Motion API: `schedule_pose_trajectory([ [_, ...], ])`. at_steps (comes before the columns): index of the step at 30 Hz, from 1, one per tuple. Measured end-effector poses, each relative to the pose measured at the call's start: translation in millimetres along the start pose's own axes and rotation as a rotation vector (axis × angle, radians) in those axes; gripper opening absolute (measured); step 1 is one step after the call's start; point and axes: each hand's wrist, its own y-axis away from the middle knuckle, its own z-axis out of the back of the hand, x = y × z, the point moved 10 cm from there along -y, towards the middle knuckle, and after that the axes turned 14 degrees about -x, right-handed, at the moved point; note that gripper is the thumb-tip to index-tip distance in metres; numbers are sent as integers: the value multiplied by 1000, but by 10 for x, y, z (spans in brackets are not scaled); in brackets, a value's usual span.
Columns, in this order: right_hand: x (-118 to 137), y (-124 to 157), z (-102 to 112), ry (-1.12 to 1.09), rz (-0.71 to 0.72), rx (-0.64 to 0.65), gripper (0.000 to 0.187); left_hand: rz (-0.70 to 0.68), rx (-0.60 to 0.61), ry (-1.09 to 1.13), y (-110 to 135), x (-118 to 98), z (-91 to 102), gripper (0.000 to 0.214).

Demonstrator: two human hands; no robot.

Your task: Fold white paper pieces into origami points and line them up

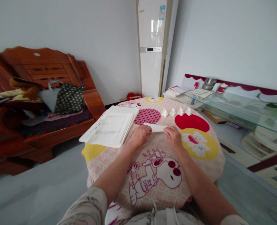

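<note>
A folded strip of white paper (156,128) lies sideways between my hands over the middle of the round table. At its left end my left hand (141,135) is closed, with the fingers curled over the edge. My right hand (173,137) pinches the other end between thumb and fingers. To the left lies a stack of printed sheets (110,126), slightly fanned. Beyond my right hand, several small folded paper pieces (176,112) with pointed tops stand in a row.
A patterned cloth (157,193) covers the table. On the left stands a wooden sofa (46,62) with a polka-dot bag (69,98). A glass-topped cabinet (237,106) runs along the right. The tall white air conditioner (151,68) fills the back corner.
</note>
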Motion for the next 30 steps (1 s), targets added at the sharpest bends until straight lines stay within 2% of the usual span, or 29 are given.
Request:
schedule_pose_trajectory([
  [3, -95, -25, 91, 7, -75, -84, 38, 119, -13, 30, 3, 142, -37, 6],
  [5, -159, -26, 131, 18, -105, -116, 49, 185, -64, 81, 13, 235, 17, 5],
  [8, -155, -18, 125, 15, -86, -113, 54, 240, -126, 154, 37, 308, 99, 5],
  [16, 15, -22, 84, -8, -31, -88, 53, 262, -191, 195, 39, 315, 180, 10],
  [30, 59, -12, 99, -30, -20, -107, 50, 284, -215, 190, 29, 329, 212, 10],
])
